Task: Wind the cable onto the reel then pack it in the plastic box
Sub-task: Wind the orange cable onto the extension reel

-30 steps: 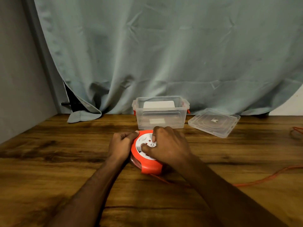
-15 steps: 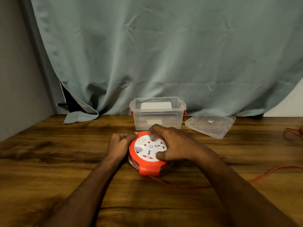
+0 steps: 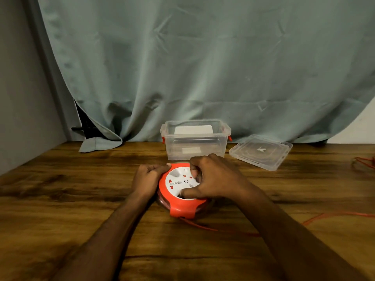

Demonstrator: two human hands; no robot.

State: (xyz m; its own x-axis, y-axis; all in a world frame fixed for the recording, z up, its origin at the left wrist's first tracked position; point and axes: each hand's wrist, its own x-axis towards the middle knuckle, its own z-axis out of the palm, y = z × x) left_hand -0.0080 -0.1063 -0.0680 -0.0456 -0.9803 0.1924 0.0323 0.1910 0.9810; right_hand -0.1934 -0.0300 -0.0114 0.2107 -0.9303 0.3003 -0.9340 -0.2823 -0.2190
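Cable: I am still winding. The orange cable is leaving the slot at the near side of the reel and trailing off toward the desk's right edge, where a loose tangle is lying near the far right, so I judge a good deal is left to take in.

Reel: the orange-and-white reel is lying flat on the desk near its middle, just in front of the box, socket face up.

Left hand: my left hand is gripping the reel's left rim, fingers curled against the orange housing and the thumb lying along the far-left edge, steadying it.

Right hand: my right hand is arching over the white face, fingers bent down onto it and the thumb pressing near the lower edge of the white disc; I am judging that it is turning the disc, and it is holding nothing loose.

Plastic box: the clear plastic box is standing open by the desk's far edge, right behind the reel. Packing is not yet begun.

Lid: the lid is lying off, just right of the box, tilted slightly.

Curtain: a grey-green curtain is hanging behind the far edge.
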